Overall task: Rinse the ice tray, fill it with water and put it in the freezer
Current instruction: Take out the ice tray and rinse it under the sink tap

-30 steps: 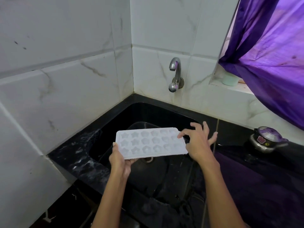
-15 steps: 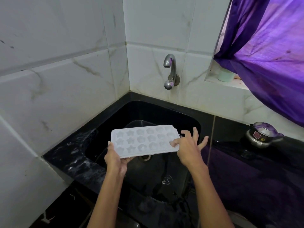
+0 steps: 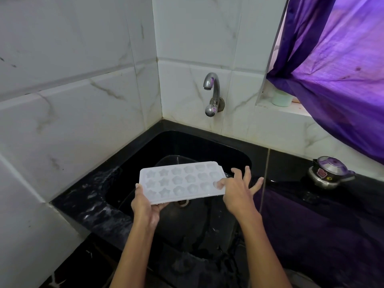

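A white ice tray [image 3: 180,181] with star and flower moulds is held level over the black sink [image 3: 228,148]. My left hand [image 3: 145,206] grips its near left corner, thumb on top and fingers underneath. My right hand [image 3: 239,190] is at the tray's right end with fingers spread; one fingertip touches a mould cell there. The metal tap [image 3: 212,92] sticks out of the back wall above the sink, and no water runs from it.
White marble tiles line the left and back walls. A small steel pot with a lid [image 3: 327,171] sits on the black counter at the right. A purple curtain [image 3: 342,65] hangs over a sill holding a pale green cup [image 3: 281,98]. A drain [image 3: 182,202] shows under the tray.
The tray and both hands stayed over the sink. My right hand's fingertip moved from the tray's right edge onto the end cells. The view shifted slightly.
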`<control>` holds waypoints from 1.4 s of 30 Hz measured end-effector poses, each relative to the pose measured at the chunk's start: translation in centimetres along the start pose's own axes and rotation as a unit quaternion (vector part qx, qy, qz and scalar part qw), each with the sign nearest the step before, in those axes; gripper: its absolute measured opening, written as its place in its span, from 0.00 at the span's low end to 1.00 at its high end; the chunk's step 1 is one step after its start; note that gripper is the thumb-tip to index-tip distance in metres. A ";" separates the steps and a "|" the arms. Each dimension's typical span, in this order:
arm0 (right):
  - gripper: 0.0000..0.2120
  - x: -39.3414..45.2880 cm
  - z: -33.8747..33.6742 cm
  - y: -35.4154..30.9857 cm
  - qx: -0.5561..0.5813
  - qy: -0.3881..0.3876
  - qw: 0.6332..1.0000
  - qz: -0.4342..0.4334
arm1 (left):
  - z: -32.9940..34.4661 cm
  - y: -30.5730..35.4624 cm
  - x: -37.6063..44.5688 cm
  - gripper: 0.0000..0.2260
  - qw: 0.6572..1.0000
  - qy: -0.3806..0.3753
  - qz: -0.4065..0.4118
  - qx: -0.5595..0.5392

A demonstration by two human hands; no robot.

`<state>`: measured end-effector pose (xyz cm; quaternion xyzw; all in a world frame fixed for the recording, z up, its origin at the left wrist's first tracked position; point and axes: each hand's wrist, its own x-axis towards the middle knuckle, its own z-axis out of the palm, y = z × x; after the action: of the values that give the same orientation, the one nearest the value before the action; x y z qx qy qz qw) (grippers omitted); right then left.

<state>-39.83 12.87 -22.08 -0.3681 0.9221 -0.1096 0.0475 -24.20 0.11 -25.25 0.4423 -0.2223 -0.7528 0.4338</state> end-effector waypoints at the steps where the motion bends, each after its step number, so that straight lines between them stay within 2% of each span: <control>1: 0.30 -0.1 0.0 -0.1 -0.005 -0.001 1.000 -0.005 | 0.0 0.0 0.0 0.15 1.000 0.000 0.001 -0.001; 9: 0.29 -0.2 0.1 0.0 -0.004 -0.007 1.000 -0.004 | -0.1 -0.1 0.0 0.15 1.000 -0.001 0.000 0.005; 14: 0.34 -0.3 0.1 -0.1 -0.002 -0.001 1.000 -0.017 | 0.0 -0.1 0.0 0.15 1.000 0.003 0.006 -0.002; 20: 0.30 -0.2 0.2 0.5 0.014 0.004 1.000 -0.014 | 0.0 0.0 -0.2 0.14 1.000 0.000 0.006 -0.001; 27: 0.34 -0.4 0.4 0.1 0.008 0.015 1.000 -0.024 | 0.0 0.1 -0.1 0.15 1.000 -0.002 0.009 -0.003; 32: 0.32 -0.3 0.1 0.3 0.013 0.002 1.000 -0.024 | -0.1 0.1 -0.2 0.16 1.000 -0.001 0.009 -0.001; 36: 0.28 -0.3 -0.3 0.4 0.030 0.033 0.999 -0.019 | 0.0 0.0 -0.2 0.16 1.000 -0.005 0.006 0.011; 39: 0.28 -0.3 -0.3 0.1 0.052 0.059 0.996 -0.043 | 0.1 -0.1 -0.2 0.16 1.000 -0.005 0.005 0.015; 42: 0.30 -0.5 -0.3 -0.5 0.048 0.053 0.996 -0.061 | 0.2 -0.2 -0.2 0.16 1.000 -0.004 0.004 0.017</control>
<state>-39.24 12.90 -21.63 -0.4148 0.8927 -0.1760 0.0095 -24.40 0.42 -25.24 0.4455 -0.2385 -0.7488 0.4288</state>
